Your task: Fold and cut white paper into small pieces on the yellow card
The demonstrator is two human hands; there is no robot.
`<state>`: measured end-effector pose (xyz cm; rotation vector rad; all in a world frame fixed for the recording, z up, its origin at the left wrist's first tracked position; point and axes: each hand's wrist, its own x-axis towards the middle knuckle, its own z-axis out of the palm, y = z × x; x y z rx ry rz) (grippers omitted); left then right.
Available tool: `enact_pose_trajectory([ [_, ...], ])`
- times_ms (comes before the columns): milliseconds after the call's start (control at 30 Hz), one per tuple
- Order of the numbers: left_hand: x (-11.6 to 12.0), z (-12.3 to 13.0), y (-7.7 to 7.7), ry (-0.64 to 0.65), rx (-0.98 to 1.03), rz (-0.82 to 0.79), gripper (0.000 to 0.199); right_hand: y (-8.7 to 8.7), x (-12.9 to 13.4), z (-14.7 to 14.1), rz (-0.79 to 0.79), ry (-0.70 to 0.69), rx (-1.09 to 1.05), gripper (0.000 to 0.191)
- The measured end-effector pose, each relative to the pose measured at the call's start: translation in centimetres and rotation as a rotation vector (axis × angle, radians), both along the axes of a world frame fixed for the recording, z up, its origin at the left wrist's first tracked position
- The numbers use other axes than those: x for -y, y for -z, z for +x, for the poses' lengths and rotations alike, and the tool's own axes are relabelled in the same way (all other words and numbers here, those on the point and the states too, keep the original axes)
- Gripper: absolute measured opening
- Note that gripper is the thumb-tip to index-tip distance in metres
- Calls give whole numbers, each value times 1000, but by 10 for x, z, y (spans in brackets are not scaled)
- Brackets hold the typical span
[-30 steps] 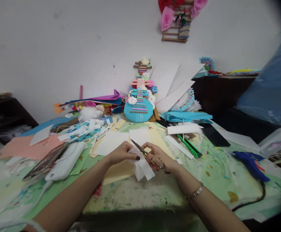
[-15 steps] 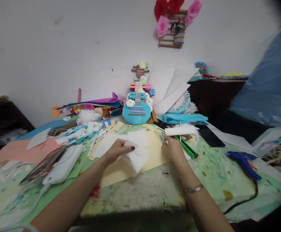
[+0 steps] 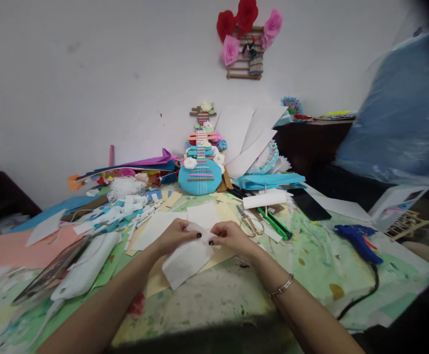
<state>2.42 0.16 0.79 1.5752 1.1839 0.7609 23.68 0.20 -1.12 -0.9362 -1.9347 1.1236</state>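
A thin white paper piece [image 3: 188, 261] hangs between my hands above the near part of the table. My left hand [image 3: 175, 237] pinches its upper edge between thumb and fingers. Close beside it, my right hand [image 3: 232, 238] pinches the same paper at its upper right corner. Under the hands lie a cream sheet [image 3: 224, 214] and white paper [image 3: 155, 231]. Gold-handled scissors [image 3: 251, 225] rest just beyond my right hand, next to a green cutter [image 3: 276, 223].
A blue glue gun [image 3: 358, 241] with a black cord lies at the right. A black phone [image 3: 311, 204] is behind it. At the left are a white power strip [image 3: 87, 265] and paper scraps. A blue paper instrument [image 3: 199, 177] stands at the back.
My right hand has left the scissors and come over to the white paper, taking hold of it. The paper is now spread out more. The view has shifted slightly to the right.
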Motion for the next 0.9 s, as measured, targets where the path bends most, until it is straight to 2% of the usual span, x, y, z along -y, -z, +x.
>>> enact_pose_trajectory([
  [67, -9, -1, -4, 38, -59, 2, 32, 3, -6, 2, 20, 121, 21, 11],
  [133, -25, -3, -9, 64, -141, 19, 32, 3, -12, 9, 79, 299, 52, 11],
  [200, -49, -2, -15, 119, -264, 97, 32, 2, -18, 18, 130, 512, 88, 12],
  [267, -78, 2, -19, 200, -453, 263, 34, 0, -21, 27, 159, 688, 97, 12],
  [333, -106, 10, -21, 223, -504, 322, 33, -2, -23, 33, 162, 779, 69, 13],
  [433, -139, 25, -18, 287, -577, 341, 29, -2, -24, 38, 144, 808, 19, 16],
  [567, -165, 35, -6, 337, -638, 370, 32, -2, -24, 36, 162, 803, 26, 16],
  [733, -184, 28, 10, 362, -642, 383, 34, -5, -23, 33, 160, 791, 39, 14],
  [900, -192, 28, 13, 440, -612, 384, 40, -7, -23, 34, 169, 805, 66, 15],
])
